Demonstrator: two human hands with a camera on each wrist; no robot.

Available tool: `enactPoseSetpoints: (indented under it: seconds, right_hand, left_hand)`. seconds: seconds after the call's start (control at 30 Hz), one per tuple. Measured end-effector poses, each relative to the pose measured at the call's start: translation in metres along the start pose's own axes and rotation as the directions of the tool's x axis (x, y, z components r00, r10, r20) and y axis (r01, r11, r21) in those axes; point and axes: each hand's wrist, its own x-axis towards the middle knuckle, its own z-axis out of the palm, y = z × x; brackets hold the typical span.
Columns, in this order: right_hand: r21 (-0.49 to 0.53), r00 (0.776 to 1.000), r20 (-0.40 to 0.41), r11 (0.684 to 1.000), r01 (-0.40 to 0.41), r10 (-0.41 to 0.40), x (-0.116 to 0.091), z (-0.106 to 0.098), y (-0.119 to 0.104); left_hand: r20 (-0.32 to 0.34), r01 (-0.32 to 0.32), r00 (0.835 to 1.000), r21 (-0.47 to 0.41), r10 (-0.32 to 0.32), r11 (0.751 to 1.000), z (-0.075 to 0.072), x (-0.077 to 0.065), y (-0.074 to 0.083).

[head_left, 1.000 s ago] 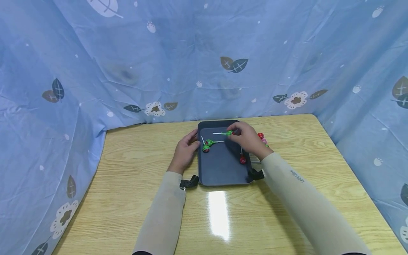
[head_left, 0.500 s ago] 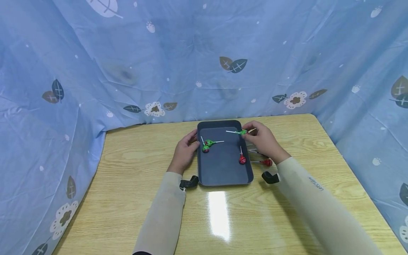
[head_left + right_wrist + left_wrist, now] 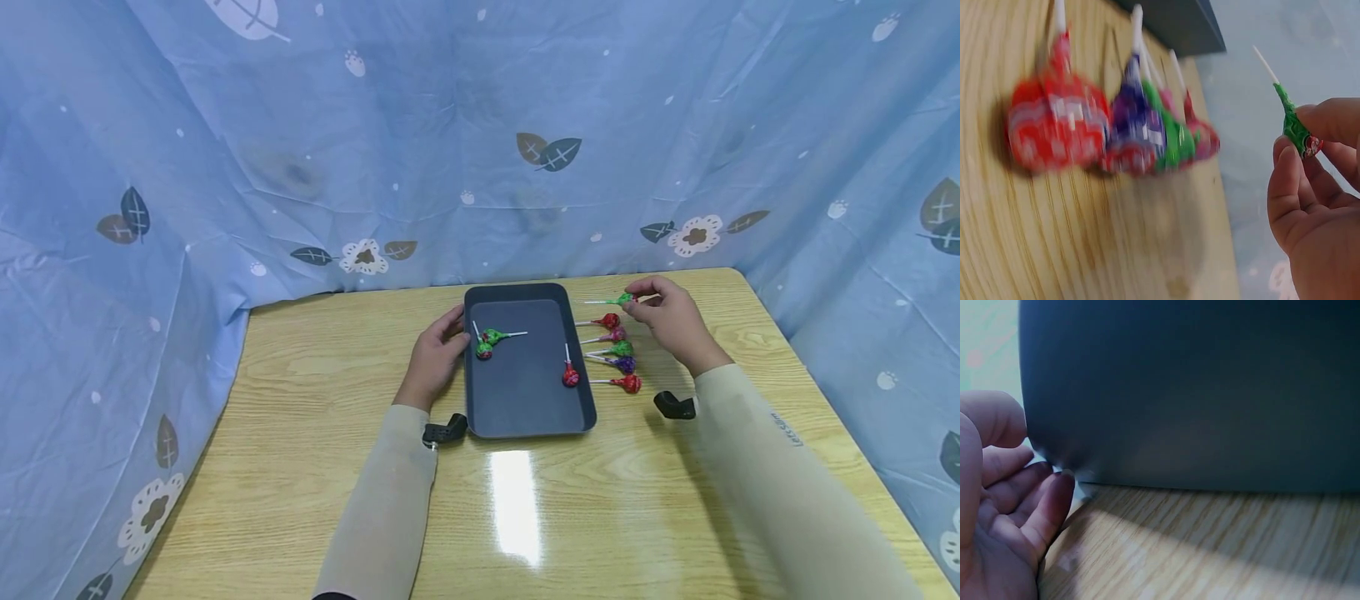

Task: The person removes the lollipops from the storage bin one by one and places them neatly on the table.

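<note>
Beyond the tray's right side, my right hand (image 3: pixel 671 321) pinches a green-wrapped lollipop (image 3: pixel 621 300) by its candy end, the white stick pointing left. In the right wrist view, thumb and fingertips grip that lollipop's wrapper (image 3: pixel 1297 131). My left hand (image 3: pixel 433 358) rests against the left wall of a dark grey tray (image 3: pixel 525 408), fingers loosely bent at its edge; in the left wrist view the fingertips touch the tray wall (image 3: pixel 1179 394). Inside the tray lie two green lollipops (image 3: pixel 495 336) at the left and a red lollipop (image 3: pixel 571 375) at the right.
Right of the tray, several lollipops lie in a column, sticks toward it: a red lollipop (image 3: pixel 611 320) farthest, then pink, green, a purple lollipop (image 3: pixel 625 364) and another red lollipop (image 3: pixel 630 383). A blue curtain (image 3: pixel 465 167) hangs behind the wooden table (image 3: pixel 315 417).
My right hand has carried the green lollipop from above the tray to the right, past its edge, uncovering the column of lollipops. The left hand and tray have stayed in place.
</note>
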Motion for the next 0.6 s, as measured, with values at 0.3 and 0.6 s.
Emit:
enactPoseSetpoints:
  seconds: [0.3,0.6]
  right_hand:
    - [0.058,0.992,-0.064,0.993,-0.105,0.109,0.002,-0.022,0.029]
    - [0.019,0.982,-0.047,0.983,-0.181,0.182,0.002,-0.037,0.059]
  left_hand:
    - [0.001,-0.005,1.000,-0.007,0.005,1.000,0.000,0.001,-0.001]
    - [-0.007,0.005,1.000,0.014,-0.004,1.000,0.000,0.000,-0.001]
